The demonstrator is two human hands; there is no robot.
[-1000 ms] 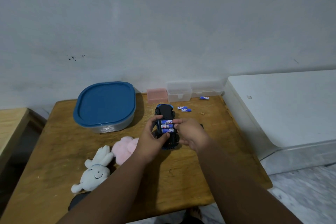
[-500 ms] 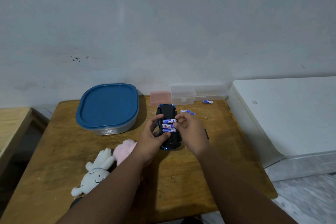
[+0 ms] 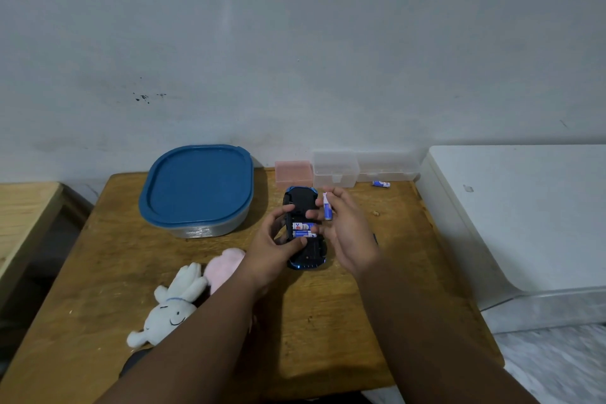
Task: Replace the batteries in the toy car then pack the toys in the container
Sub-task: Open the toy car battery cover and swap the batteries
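Blue toy car (image 3: 300,203) is flipped belly-up in the left hand (image 3: 272,249), with 2 blue-and-white batteries (image 3: 303,229) sitting crosswise in its open bay. A 3rd battery (image 3: 327,207) is pinched nearly upright in the right hand (image 3: 347,233). A loose battery (image 3: 381,184) lies past that hand. The container (image 3: 196,187) (blue lid on) sits beyond and left of the left hand. The white bunny plush (image 3: 170,308) and pink plush (image 3: 226,264) lie just left of that wrist.

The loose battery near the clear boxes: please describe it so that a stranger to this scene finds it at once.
Go to the far right corner of the wooden table. Just in front of the low clear box lies a small blue-and-white battery. It alone lies bare on the wood; the other visible ones sit in the toy car or in the right hand.
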